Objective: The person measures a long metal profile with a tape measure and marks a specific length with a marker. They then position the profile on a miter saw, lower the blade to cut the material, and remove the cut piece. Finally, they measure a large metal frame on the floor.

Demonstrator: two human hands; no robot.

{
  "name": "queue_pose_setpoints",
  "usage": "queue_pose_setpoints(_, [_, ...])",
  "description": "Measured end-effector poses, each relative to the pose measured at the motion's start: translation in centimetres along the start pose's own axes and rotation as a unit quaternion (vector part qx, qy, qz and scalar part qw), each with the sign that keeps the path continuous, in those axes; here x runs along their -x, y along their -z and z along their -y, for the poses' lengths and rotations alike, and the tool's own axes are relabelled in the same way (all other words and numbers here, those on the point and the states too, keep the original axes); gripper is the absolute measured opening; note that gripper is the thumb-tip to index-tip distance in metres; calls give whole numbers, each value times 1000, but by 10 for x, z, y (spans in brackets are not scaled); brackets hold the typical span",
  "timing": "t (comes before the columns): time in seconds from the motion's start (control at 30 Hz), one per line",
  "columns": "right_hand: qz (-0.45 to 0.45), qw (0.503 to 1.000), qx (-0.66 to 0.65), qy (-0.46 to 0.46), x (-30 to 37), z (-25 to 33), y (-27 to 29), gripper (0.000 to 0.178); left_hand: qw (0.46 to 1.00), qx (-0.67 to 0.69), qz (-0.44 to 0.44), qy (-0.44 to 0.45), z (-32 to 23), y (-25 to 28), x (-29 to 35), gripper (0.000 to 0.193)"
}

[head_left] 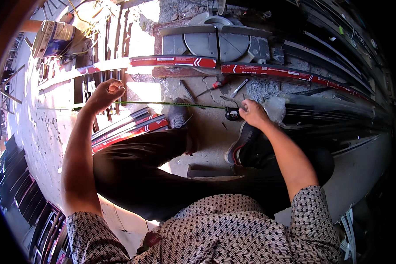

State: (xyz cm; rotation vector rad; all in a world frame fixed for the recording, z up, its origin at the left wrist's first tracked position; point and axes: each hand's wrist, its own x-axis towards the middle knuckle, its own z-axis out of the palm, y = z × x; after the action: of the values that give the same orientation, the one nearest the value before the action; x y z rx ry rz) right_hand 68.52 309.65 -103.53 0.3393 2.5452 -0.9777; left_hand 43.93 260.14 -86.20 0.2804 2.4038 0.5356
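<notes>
A tape measure (232, 114) with a black case is at my right hand (253, 113), whose fingers are closed at the case's right side. Its thin green blade (171, 103) stretches leftward across the floor, past my left wrist. Above the blade, my left hand (108, 93) has its fingers curled in, with nothing visible in them. Beyond the blade lie a dark marker (188, 90), a red-handled screwdriver (220, 82) and a silver-and-black pen (239, 88). A long red-labelled metal profile (174, 61) runs across the grey saw base, with a narrow dark gap at the blade slot.
The saw (218, 42) stands ahead on the floor. Short red-labelled profiles (132, 130) lie by my left shoe (179, 114). Long dark profiles (334, 110) are stacked at right, beside clear plastic wrap (275, 108). A bucket (53, 38) stands far left.
</notes>
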Motion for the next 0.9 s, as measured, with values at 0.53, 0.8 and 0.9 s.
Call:
queue_pose_setpoints(0.53, [48, 972, 229, 38, -21, -4, -106, 58, 980, 163, -41, 109, 84, 6, -9, 35])
queue_pose_setpoints(0.8, [179, 978, 81, 67, -31, 33, -38, 54, 974, 158, -91, 134, 100, -3, -8, 33])
queue_pose_setpoints(0.9, [202, 974, 87, 45, -23, 77, 10, 42, 970, 149, -102, 163, 107, -5, -11, 40])
